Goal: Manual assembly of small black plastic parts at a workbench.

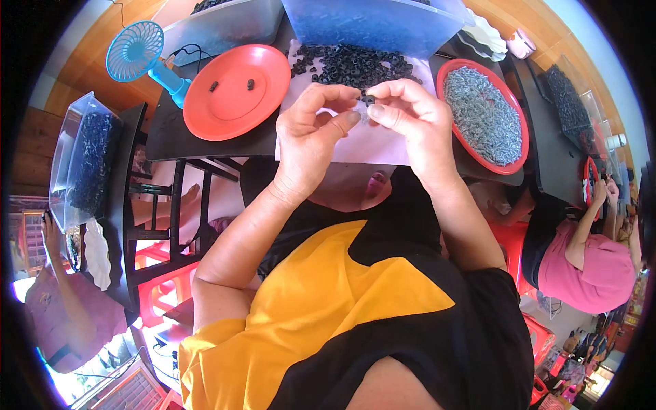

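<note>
Both hands meet over a pale sheet (369, 147) on the dark table. In my right hand (420, 126), thumb and fingertips pinch a small black part (370, 100). My left hand (307, 130) is curled beside it, its fingertips close to the same part. Whatever the left fingers hold is too small to make out. Beyond my hands lies a loose heap of small black parts (362, 65). To the left, a round red plate (232, 113) carries two small black pieces (250, 85). A red tray (525, 147) on the right is filled with small silvery metal pieces (482, 113).
Behind the heap stands a clear blue-tinted bin (369, 27), with another clear bin (219, 27) beside it. A blue fan (137, 53) stands at the back left. Co-workers in pink (588, 266) sit at tables on either side. A bin of dark parts (89, 160) stands far left.
</note>
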`<state>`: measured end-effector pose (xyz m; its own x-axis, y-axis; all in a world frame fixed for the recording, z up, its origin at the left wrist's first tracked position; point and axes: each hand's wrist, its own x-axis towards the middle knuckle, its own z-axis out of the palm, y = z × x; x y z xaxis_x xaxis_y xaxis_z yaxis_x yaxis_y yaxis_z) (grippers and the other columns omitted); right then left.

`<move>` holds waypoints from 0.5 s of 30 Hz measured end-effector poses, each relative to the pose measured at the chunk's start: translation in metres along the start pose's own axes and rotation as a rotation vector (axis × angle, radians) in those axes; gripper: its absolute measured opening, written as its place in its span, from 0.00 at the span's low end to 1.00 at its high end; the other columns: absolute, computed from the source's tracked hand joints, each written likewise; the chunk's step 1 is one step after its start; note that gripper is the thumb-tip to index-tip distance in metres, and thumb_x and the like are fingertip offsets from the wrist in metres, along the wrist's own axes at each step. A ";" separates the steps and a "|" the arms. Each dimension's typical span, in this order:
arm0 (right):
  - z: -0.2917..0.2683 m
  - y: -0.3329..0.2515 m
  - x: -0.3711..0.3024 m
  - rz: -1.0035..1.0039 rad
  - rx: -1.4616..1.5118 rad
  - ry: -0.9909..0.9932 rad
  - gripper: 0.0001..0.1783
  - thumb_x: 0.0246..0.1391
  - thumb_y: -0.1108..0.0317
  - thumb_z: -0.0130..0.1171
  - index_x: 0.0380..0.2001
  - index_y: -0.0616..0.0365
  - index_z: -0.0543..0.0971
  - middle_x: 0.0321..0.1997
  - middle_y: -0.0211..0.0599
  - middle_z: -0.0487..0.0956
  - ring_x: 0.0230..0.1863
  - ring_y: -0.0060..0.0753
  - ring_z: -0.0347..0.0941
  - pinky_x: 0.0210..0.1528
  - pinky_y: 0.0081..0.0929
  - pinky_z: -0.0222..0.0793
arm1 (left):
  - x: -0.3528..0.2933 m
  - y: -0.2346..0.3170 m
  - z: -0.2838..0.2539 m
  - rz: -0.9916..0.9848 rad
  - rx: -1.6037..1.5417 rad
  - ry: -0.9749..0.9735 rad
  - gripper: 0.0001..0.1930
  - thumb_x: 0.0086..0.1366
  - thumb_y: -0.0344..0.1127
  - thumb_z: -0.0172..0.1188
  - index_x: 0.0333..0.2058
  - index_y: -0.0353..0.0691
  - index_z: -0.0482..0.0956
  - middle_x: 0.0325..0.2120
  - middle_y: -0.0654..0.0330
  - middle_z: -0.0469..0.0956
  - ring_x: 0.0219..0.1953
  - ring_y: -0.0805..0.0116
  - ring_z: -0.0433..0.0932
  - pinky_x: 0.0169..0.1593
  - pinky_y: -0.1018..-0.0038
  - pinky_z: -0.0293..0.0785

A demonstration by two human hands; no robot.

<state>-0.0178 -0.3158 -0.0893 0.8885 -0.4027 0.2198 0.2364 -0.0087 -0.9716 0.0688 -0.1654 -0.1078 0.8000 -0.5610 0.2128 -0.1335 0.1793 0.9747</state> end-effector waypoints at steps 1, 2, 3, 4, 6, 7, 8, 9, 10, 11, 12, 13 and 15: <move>0.001 -0.008 -0.001 0.084 0.040 -0.024 0.07 0.56 0.74 0.64 0.38 0.63 0.81 0.33 0.33 0.82 0.31 0.25 0.78 0.37 0.18 0.72 | 0.003 -0.003 -0.002 0.216 0.117 -0.009 0.12 0.60 0.27 0.67 0.43 0.38 0.82 0.37 0.59 0.80 0.35 0.71 0.80 0.35 0.77 0.78; 0.000 -0.008 -0.001 0.085 0.040 -0.024 0.07 0.56 0.74 0.64 0.38 0.63 0.81 0.33 0.33 0.82 0.31 0.25 0.78 0.37 0.18 0.72 | 0.004 -0.005 -0.003 0.431 0.234 -0.017 0.13 0.58 0.27 0.69 0.43 0.41 0.83 0.38 0.60 0.80 0.36 0.72 0.80 0.35 0.77 0.78; -0.002 -0.008 -0.001 0.185 0.114 -0.061 0.07 0.57 0.71 0.64 0.38 0.62 0.81 0.32 0.33 0.82 0.29 0.26 0.78 0.35 0.17 0.71 | 0.004 -0.004 -0.002 0.430 0.234 -0.019 0.13 0.58 0.27 0.69 0.43 0.41 0.83 0.38 0.60 0.80 0.36 0.72 0.80 0.35 0.77 0.78; -0.003 -0.007 -0.001 0.285 0.189 -0.097 0.08 0.58 0.69 0.63 0.38 0.62 0.82 0.31 0.33 0.82 0.27 0.27 0.78 0.32 0.17 0.70 | 0.003 -0.002 0.000 0.485 0.294 -0.007 0.13 0.58 0.27 0.70 0.43 0.42 0.83 0.39 0.60 0.79 0.36 0.72 0.80 0.35 0.77 0.78; -0.001 -0.006 -0.002 0.335 0.256 -0.108 0.09 0.58 0.67 0.63 0.37 0.61 0.82 0.30 0.33 0.82 0.26 0.27 0.78 0.30 0.17 0.69 | 0.002 -0.002 0.001 0.539 0.353 0.004 0.13 0.57 0.26 0.70 0.42 0.43 0.83 0.39 0.60 0.78 0.36 0.72 0.80 0.35 0.77 0.78; -0.001 -0.005 -0.003 0.383 0.322 -0.120 0.09 0.58 0.66 0.63 0.37 0.61 0.82 0.30 0.32 0.82 0.25 0.27 0.78 0.28 0.17 0.68 | 0.001 -0.004 0.000 0.559 0.378 0.007 0.13 0.58 0.27 0.70 0.42 0.43 0.83 0.39 0.60 0.78 0.36 0.71 0.80 0.35 0.77 0.78; -0.001 -0.005 -0.003 0.384 0.322 -0.117 0.09 0.58 0.66 0.63 0.37 0.61 0.82 0.30 0.32 0.82 0.25 0.27 0.78 0.28 0.17 0.68 | 0.001 -0.005 0.000 0.578 0.402 0.009 0.13 0.58 0.27 0.70 0.42 0.43 0.83 0.39 0.59 0.78 0.37 0.71 0.80 0.35 0.76 0.78; -0.001 -0.004 -0.003 0.412 0.380 -0.133 0.09 0.58 0.66 0.63 0.37 0.61 0.82 0.29 0.33 0.81 0.25 0.27 0.78 0.27 0.18 0.68 | 0.000 -0.005 0.000 0.576 0.402 0.008 0.13 0.58 0.27 0.70 0.42 0.43 0.83 0.39 0.59 0.78 0.37 0.71 0.80 0.35 0.76 0.78; -0.001 -0.003 -0.003 0.440 0.439 -0.149 0.09 0.58 0.65 0.63 0.36 0.61 0.82 0.28 0.33 0.81 0.24 0.27 0.78 0.27 0.18 0.68 | 0.000 -0.005 0.000 0.551 0.378 0.011 0.12 0.58 0.26 0.69 0.42 0.42 0.83 0.39 0.59 0.78 0.36 0.71 0.80 0.35 0.77 0.78; -0.002 -0.005 -0.003 0.443 0.439 -0.148 0.09 0.58 0.65 0.63 0.36 0.61 0.82 0.28 0.33 0.81 0.24 0.27 0.78 0.27 0.18 0.68 | -0.001 -0.005 0.000 0.527 0.354 0.015 0.11 0.59 0.25 0.68 0.41 0.41 0.83 0.38 0.59 0.78 0.35 0.71 0.79 0.35 0.77 0.77; -0.003 -0.008 -0.002 0.441 0.329 -0.144 0.10 0.58 0.65 0.64 0.35 0.61 0.82 0.28 0.33 0.81 0.25 0.26 0.78 0.27 0.18 0.68 | -0.002 -0.006 -0.001 0.522 0.354 0.015 0.11 0.59 0.25 0.68 0.41 0.41 0.83 0.38 0.59 0.78 0.35 0.71 0.79 0.35 0.77 0.77; -0.004 -0.011 -0.001 0.438 0.219 -0.141 0.10 0.58 0.64 0.64 0.35 0.62 0.82 0.27 0.33 0.81 0.25 0.25 0.78 0.27 0.18 0.68 | -0.002 -0.007 -0.003 0.445 0.305 0.026 0.10 0.59 0.24 0.67 0.41 0.38 0.82 0.38 0.60 0.78 0.35 0.74 0.77 0.36 0.78 0.75; -0.011 -0.004 0.005 0.071 -0.114 0.013 0.05 0.55 0.70 0.65 0.32 0.61 0.83 0.26 0.30 0.81 0.26 0.22 0.78 0.28 0.20 0.70 | -0.001 -0.008 -0.008 0.382 0.297 0.040 0.08 0.61 0.22 0.64 0.40 0.34 0.81 0.36 0.62 0.77 0.33 0.78 0.73 0.37 0.80 0.71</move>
<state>-0.0187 -0.3277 -0.0856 0.8960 -0.4180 0.1498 0.1263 -0.0835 -0.9885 0.0741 -0.1594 -0.1160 0.6826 -0.4674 0.5618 -0.5782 0.1247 0.8063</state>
